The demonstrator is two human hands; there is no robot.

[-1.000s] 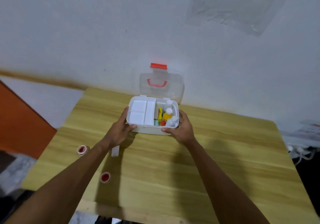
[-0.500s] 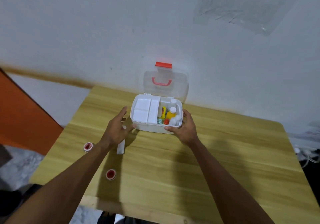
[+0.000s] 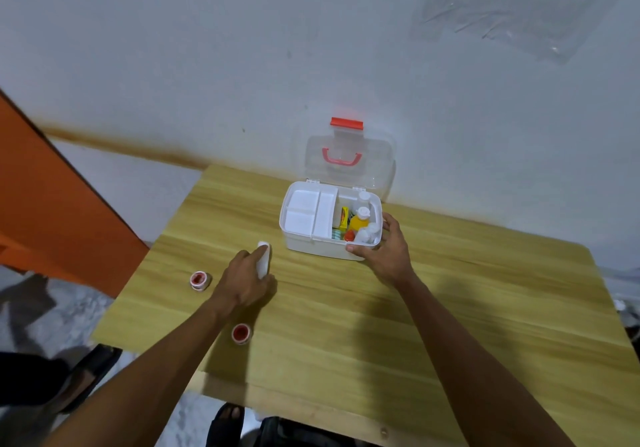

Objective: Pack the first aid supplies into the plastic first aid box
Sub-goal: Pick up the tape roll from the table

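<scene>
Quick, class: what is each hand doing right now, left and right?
Left hand: closing on the white tube on the table.
Right hand: holding the corner of the first aid box.

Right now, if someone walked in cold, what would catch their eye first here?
Probably the white first aid box at the table's far edge, its clear lid with the red handle standing open. Next, the hands: the right hand steadies the box's near right corner while the left hand closes on a white tube, with two red-centred tape rolls nearby.
</scene>
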